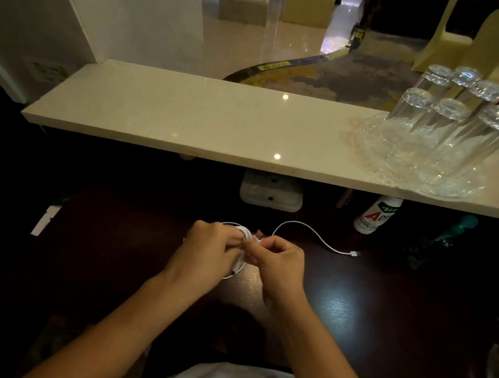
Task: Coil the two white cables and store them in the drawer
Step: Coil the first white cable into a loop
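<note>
Dimly lit, dark wooden worktop [366, 313] beneath a pale stone shelf [188, 118].
Upturned glasses [413, 111] on a clear tray [447, 187] at the shelf's right end; beyond, glossy floor [295, 42], patterned carpet [366, 82], white wall [34, 15] at left.

White cable [304, 230], dark wood-grain desk [351, 312], cream counter [188, 118], clear glasses [451, 113]

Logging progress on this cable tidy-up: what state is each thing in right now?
white cable: partly coiled, tail loose on the desk.
left hand: grips the coiled loops.
right hand: pinches the cable beside the coil.
plug: unplugged, lying on the desk.
glasses: upside down on the glass tray.
bottle: standing under the shelf.
</note>
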A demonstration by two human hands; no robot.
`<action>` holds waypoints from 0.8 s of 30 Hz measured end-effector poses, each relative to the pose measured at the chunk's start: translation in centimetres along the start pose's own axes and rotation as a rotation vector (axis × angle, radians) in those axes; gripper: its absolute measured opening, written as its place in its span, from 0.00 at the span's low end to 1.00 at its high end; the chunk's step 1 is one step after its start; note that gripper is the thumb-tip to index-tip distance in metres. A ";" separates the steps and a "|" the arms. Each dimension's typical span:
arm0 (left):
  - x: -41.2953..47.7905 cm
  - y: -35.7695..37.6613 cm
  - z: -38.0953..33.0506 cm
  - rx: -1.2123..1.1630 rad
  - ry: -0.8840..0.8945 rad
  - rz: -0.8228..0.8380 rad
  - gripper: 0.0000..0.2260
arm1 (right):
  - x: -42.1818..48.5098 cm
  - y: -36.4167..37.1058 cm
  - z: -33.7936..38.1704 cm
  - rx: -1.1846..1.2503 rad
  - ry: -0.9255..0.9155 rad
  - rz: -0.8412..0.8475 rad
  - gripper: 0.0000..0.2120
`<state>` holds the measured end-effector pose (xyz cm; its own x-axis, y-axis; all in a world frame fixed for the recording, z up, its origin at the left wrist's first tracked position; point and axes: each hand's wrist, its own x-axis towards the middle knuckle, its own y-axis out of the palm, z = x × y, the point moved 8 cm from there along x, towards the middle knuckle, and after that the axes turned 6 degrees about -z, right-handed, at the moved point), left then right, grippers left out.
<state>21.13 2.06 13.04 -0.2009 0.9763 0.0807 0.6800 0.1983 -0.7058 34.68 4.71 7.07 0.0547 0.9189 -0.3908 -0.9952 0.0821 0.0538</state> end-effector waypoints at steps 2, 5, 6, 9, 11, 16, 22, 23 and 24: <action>-0.1 -2.5 -0.2 -0.107 -0.026 -0.216 0.09 | 0.6 -1.0 -0.1 0.102 0.061 -0.034 0.11; 0.5 -3.3 1.5 -0.135 -0.162 -0.199 0.17 | 0.9 -1.3 0.1 0.231 0.139 0.023 0.10; 0.5 -2.1 2.2 -0.234 -0.278 -0.050 0.21 | 0.9 -1.1 0.1 0.254 0.155 0.047 0.10; -0.9 2.1 1.7 -0.535 -0.431 0.348 0.17 | 0.5 0.0 -0.1 0.306 0.205 0.100 0.10; -1.0 2.6 1.1 -0.504 -0.352 0.351 0.10 | 0.1 0.6 -0.1 0.340 0.239 0.148 0.09; -1.0 2.6 0.7 -0.561 -0.381 0.397 0.07 | -0.4 1.3 0.1 0.481 0.317 0.250 0.10; -1.4 2.4 0.2 -0.742 -0.454 0.484 0.04 | -0.6 1.4 0.6 0.488 0.324 0.242 0.11; -1.5 2.5 0.1 -0.774 -0.477 0.496 0.05 | -0.6 1.4 0.8 0.478 0.316 0.238 0.09; -1.6 2.5 0.1 -0.798 -0.503 0.499 0.05 | -0.7 1.3 0.9 0.458 0.305 0.231 0.08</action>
<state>23.06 0.96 11.03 0.0838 0.8507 -0.5189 0.9942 -0.0364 0.1009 33.43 4.56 8.24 -0.2522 0.7863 -0.5640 -0.8382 0.1137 0.5334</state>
